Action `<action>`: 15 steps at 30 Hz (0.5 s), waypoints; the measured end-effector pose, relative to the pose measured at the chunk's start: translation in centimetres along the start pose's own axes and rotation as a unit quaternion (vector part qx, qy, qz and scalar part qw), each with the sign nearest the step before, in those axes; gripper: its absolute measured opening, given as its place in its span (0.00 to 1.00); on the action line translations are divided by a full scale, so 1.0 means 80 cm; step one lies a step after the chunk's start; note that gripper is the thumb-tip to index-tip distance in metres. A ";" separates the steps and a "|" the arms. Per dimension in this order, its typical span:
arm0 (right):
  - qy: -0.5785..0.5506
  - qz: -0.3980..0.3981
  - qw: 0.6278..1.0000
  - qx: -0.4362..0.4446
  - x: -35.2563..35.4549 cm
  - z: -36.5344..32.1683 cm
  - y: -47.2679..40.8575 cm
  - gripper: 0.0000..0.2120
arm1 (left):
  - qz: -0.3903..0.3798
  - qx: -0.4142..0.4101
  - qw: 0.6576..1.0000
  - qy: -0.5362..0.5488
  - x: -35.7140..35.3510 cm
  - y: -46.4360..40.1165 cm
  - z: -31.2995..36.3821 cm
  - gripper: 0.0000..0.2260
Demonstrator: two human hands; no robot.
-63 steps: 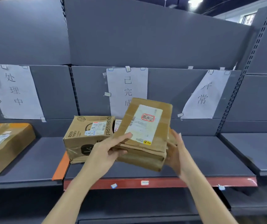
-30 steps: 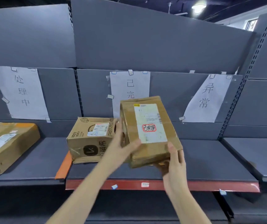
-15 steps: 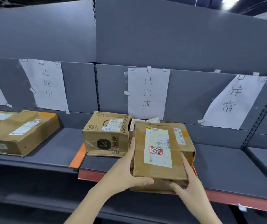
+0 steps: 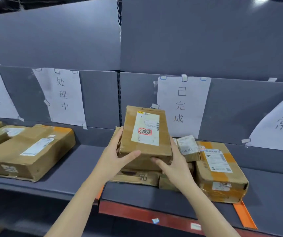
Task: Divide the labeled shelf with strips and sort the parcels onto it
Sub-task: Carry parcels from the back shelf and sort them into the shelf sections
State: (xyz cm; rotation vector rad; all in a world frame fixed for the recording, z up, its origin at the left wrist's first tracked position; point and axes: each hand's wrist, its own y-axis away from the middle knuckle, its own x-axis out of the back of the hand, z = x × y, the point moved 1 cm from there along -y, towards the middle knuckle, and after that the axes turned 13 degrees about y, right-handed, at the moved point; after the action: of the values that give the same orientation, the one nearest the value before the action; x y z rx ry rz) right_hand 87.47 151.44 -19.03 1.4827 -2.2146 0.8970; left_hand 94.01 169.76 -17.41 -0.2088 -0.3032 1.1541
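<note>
Above grey shelf (image 4: 79,175), left hand (image 4: 115,158) and right hand (image 4: 173,165) grip parcel (image 4: 145,134)

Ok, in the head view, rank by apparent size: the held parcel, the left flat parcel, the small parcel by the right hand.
1. left flat parcel
2. held parcel, closer to the camera, so true size unsure
3. small parcel
</note>
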 end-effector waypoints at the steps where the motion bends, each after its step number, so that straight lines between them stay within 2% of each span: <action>1: 0.005 0.000 1.000 0.003 -0.011 -0.006 -0.019 0.36 | 0.003 -0.002 1.000 0.002 0.015 -0.016 -0.004 0.38; 8: 0.043 0.012 0.999 -0.016 -0.083 -0.025 -0.115 0.37 | -0.019 -0.001 1.000 -0.001 0.090 -0.116 -0.046 0.33; 13: 0.072 0.015 0.996 -0.049 -0.109 -0.015 -0.150 0.37 | -0.049 0.028 0.998 0.002 0.101 -0.162 -0.079 0.27; 15: 0.081 0.013 0.995 -0.060 -0.119 -0.006 -0.153 0.36 | -0.058 0.047 0.997 0.014 0.099 -0.167 -0.095 0.28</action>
State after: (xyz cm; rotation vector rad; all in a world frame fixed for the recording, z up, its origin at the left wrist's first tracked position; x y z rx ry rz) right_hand 102.41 155.29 -20.29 1.2828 -2.1348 0.8456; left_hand 111.10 171.76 -19.32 -0.1229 -0.2317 1.0472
